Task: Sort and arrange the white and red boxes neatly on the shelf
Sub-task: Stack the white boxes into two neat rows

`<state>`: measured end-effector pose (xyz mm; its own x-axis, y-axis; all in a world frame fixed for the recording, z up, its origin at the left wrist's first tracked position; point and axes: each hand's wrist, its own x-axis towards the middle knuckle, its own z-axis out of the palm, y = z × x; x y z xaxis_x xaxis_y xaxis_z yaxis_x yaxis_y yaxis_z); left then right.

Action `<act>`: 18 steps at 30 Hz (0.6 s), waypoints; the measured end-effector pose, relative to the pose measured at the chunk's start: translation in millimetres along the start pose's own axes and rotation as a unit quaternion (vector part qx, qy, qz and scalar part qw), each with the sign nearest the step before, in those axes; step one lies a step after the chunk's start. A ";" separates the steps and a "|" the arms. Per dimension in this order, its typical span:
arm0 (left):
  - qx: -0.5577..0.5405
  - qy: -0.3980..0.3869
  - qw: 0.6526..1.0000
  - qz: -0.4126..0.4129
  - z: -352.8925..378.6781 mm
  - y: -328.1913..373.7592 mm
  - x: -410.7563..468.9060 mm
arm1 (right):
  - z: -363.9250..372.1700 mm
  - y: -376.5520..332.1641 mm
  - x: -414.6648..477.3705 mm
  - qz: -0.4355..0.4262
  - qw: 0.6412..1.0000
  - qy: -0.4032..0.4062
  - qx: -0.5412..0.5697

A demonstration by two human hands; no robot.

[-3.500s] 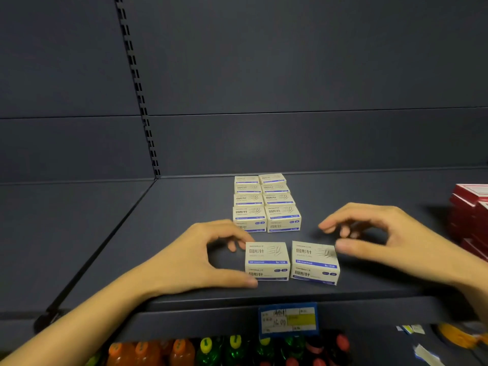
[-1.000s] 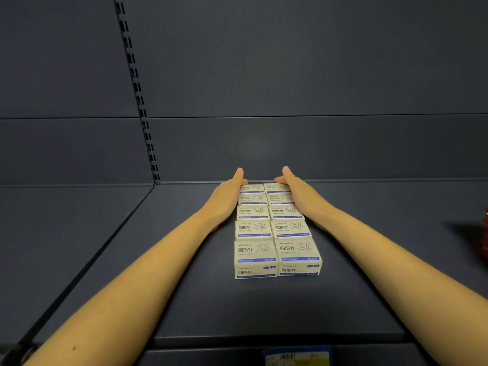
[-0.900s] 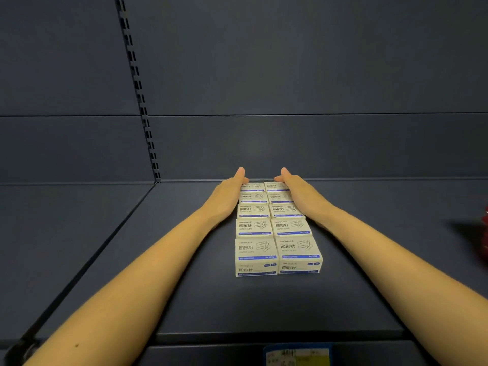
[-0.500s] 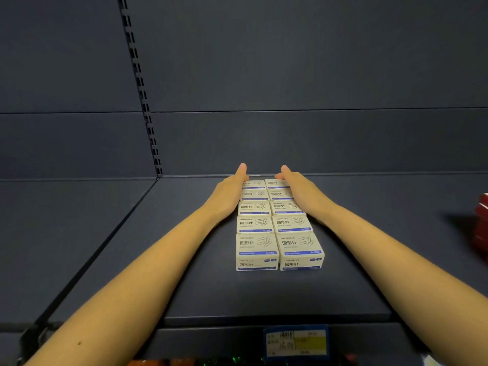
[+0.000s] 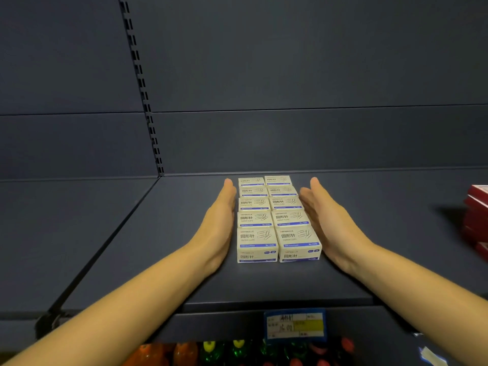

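Several white boxes of paper clips (image 5: 274, 220) stand in two tight columns on the dark shelf (image 5: 264, 283), running from mid-shelf to the back wall. My left hand (image 5: 220, 225) lies flat with straight fingers along the left side of the block. My right hand (image 5: 330, 223) lies flat along the right side, its fingers a little apart from the back boxes. Neither hand holds anything. A stack of red boxes (image 5: 476, 220) sits at the right edge of the view, partly cut off.
A slotted upright (image 5: 144, 96) runs up the back wall at the left. A blue and yellow price label (image 5: 294, 324) hangs on the shelf's front edge. Bottles with coloured caps (image 5: 237, 352) stand on the level below.
Both hands have drawn back from the rear boxes toward me and now flank the block's sides. The front pair of boxes, loose 3.5 s ago, has joined the columns.
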<state>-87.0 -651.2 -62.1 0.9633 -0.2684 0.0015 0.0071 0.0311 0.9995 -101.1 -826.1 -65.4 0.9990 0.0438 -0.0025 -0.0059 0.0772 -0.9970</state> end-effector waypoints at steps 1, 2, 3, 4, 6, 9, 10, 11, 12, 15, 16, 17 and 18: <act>-0.007 -0.006 1.000 0.011 5.2 -0.3 -3.5 | 1.5 1.9 -2.4 0.000 1.000 0.001 0.011; -0.007 -0.006 1.000 0.018 8.6 -1.5 -4.7 | 3.4 3.0 -3.4 -0.001 1.000 0.005 0.014; -0.008 0.000 1.000 0.022 11.6 -2.5 -4.8 | 6.4 2.6 -4.4 -0.004 1.000 0.008 0.011; -0.010 0.004 1.000 0.025 14.0 -2.3 -4.1 | 8.1 3.0 -3.8 -0.006 1.000 0.013 0.009; -0.008 0.006 0.999 0.030 16.1 -3.1 -3.2 | 9.8 4.2 -2.5 -0.011 1.000 0.019 0.007; -0.009 0.010 0.999 0.037 17.9 -1.6 -4.2 | 11.6 4.8 -2.8 -0.012 1.000 0.011 -0.002; -0.012 0.009 0.999 0.036 18.4 0.1 -6.2 | 11.8 4.2 -3.2 -0.013 1.000 0.006 -0.008; -0.015 0.005 0.999 0.033 19.5 3.5 -9.6 | 12.6 2.8 -4.9 -0.016 1.000 0.003 -0.016; -0.025 0.001 0.999 0.029 19.4 5.6 -12.2 | 12.4 1.9 -6.2 -0.018 1.000 0.001 -0.021; 0.018 0.006 0.999 0.036 15.8 12.6 -16.7 | 12.5 -7.9 -14.7 -0.028 0.998 -0.006 -0.047; 0.084 0.030 0.994 0.066 13.4 15.2 -15.8 | 8.9 -11.4 -16.7 -0.038 0.997 0.000 -0.073; 0.161 0.055 0.978 0.121 10.8 19.7 -15.9 | 2.6 -14.5 -18.8 -0.058 0.991 0.017 -0.118; 0.240 0.065 0.950 0.190 8.7 24.8 -16.1 | -5.3 -18.0 -20.8 -0.085 0.980 0.041 -0.178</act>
<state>-104.6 -654.5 -37.0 0.8971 -0.2038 0.3920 -0.4407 -0.3495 0.8268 -121.5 -833.7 -47.9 0.9845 -0.0218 0.1739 0.1613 -0.2757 -0.9476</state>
